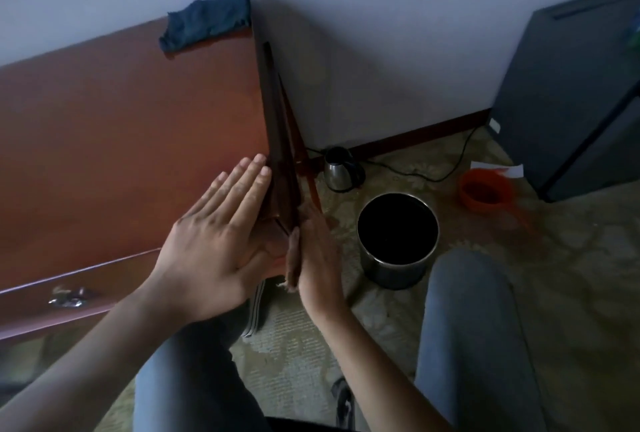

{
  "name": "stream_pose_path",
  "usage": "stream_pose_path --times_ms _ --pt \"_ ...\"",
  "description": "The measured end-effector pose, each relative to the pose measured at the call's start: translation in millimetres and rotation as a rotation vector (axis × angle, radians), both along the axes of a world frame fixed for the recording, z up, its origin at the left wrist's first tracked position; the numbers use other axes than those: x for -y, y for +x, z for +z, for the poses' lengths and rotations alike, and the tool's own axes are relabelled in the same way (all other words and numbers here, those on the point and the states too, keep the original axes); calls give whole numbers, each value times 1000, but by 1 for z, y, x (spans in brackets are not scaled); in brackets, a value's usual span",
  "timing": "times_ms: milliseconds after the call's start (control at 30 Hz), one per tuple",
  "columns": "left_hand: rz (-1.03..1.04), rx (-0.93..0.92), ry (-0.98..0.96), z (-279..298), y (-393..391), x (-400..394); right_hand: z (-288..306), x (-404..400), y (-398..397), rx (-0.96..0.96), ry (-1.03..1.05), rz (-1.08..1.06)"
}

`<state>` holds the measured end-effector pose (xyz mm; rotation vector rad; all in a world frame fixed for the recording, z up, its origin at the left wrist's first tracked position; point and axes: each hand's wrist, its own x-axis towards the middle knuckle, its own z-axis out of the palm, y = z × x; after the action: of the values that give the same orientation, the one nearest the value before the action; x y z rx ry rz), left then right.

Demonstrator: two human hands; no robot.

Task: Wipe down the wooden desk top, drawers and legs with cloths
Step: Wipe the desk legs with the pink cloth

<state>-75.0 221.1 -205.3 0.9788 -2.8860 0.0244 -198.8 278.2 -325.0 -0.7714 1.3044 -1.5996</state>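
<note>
- Head view: desk (131, 126), reddish wood, fills the left; its near right corner sits mid-frame.
- Left hand (214, 244): flat on the desk top at that corner, palm down, fingers (254, 177) straight and together, tips at the right edge. Holds nothing.
- Right hand (317, 258): seen edge-on, fingers extended, pressed against the desk's right side just below the corner. A brownish cloth (292, 258) is sandwiched between palm and wood; only a thin strip and a frayed lower end show. Grip is flat pressure, not a curl, as far as the view shows.
- Blue cloth (207, 21): crumpled, lying on the far right corner of the desk top, against the wall (381, 33), well apart from both hands.
- Drawer (69, 289) front visible lower left, with a metal handle (67, 296).
- Desk leg (301, 161): dark, runs down from the right side toward the floor.
- Floor, right of desk: kettle (341, 168) near the leg, cord (433, 168) trailing to the right; dark metal bin (398, 239) nearer the camera; orange bowl (485, 190) farther right.
- Grey cabinet (571, 92) at the right edge.
- Person's knees in grey trousers (474, 345) at the bottom; patterned carpet (588, 275) underneath.
</note>
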Motion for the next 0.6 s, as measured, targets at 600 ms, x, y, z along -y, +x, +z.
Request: stream_pose_path --times_ms 600 --pt "495 -38 187 21 -63 146 59 43 -27 -140 -350 238"
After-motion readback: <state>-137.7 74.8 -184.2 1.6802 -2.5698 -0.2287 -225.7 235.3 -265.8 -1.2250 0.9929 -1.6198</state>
